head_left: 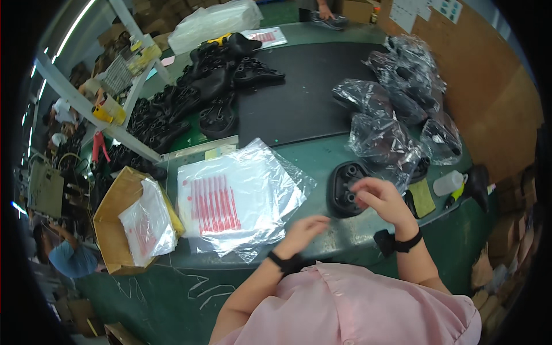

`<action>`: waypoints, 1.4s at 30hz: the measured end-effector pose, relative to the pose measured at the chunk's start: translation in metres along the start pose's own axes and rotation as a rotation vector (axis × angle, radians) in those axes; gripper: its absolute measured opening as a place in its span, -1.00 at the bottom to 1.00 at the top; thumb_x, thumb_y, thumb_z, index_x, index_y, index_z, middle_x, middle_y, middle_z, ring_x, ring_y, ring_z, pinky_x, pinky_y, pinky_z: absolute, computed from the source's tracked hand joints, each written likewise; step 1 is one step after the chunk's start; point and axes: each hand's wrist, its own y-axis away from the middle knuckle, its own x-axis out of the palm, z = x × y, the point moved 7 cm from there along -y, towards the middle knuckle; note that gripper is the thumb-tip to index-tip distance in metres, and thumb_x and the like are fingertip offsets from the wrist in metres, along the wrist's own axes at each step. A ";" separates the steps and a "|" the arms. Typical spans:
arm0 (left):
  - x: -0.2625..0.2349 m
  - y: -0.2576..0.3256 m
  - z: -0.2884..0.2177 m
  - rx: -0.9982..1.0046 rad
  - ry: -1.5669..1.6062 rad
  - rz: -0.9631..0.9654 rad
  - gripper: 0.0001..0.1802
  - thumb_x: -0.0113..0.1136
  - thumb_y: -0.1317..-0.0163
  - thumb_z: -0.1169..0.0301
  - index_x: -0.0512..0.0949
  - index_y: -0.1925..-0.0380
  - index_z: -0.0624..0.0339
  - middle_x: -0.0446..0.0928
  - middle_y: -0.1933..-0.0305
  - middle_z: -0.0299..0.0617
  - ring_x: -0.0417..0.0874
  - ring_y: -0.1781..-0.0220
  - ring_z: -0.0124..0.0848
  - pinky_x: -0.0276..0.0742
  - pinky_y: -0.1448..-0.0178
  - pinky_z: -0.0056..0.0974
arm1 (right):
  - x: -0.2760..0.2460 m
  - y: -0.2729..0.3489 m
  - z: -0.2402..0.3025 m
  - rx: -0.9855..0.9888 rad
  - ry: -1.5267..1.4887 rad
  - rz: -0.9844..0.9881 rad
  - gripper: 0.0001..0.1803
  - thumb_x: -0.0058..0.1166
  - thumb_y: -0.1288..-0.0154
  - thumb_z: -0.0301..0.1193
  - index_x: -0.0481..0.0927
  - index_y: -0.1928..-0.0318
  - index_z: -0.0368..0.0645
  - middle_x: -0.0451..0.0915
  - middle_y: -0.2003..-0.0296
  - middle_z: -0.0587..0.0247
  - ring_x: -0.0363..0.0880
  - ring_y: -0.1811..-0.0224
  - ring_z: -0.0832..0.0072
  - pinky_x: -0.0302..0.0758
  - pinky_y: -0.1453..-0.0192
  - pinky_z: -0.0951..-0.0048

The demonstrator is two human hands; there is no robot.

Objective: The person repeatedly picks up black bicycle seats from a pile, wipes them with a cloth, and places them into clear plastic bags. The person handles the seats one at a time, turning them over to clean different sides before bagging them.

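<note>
a black plastic part (347,190) right of centre is pinched by the right hand (384,201); the left hand (302,231) (fingers loosely curled, holding nothing) is hovering beside the clear bags (241,195).

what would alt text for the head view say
A person in a pink top rests the right hand on a black moulded part on a green table, while the left hand reaches toward a stack of clear printed bags. Bagged black parts lie behind.
</note>
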 end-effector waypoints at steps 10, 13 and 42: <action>-0.174 0.092 0.028 -0.129 0.241 -0.560 -0.66 0.05 -0.37 0.33 0.51 -0.05 0.29 0.60 0.10 -0.15 0.59 0.10 -0.45 0.48 -0.01 -0.36 | 0.243 -0.349 0.026 -0.640 0.734 -0.098 -0.52 0.16 0.01 -0.49 0.51 -0.01 -0.27 0.47 0.02 -0.01 0.37 -0.13 0.07 0.41 -0.18 0.19; -0.189 0.089 0.040 -0.149 0.295 -0.563 -0.71 0.07 -0.35 0.44 0.51 -0.03 0.32 0.60 0.10 -0.13 0.60 0.06 -0.42 0.49 -0.08 -0.34 | 0.294 -0.443 -0.004 -0.695 1.070 -0.243 -0.62 0.12 -0.01 -0.41 0.59 0.11 -0.27 0.48 0.02 -0.07 0.32 -0.17 0.09 0.18 -0.35 0.10; -0.074 0.093 -0.120 0.102 0.359 -0.159 -0.24 0.26 -0.18 0.27 0.18 -0.32 0.35 0.52 0.02 -0.06 0.65 0.23 -0.35 0.67 0.23 -0.26 | 0.083 -0.115 -0.010 -0.064 -0.614 0.198 -0.61 -0.22 -0.51 -0.31 0.40 -0.19 -0.28 0.55 -0.06 0.13 0.60 -0.01 0.38 0.57 -0.09 0.36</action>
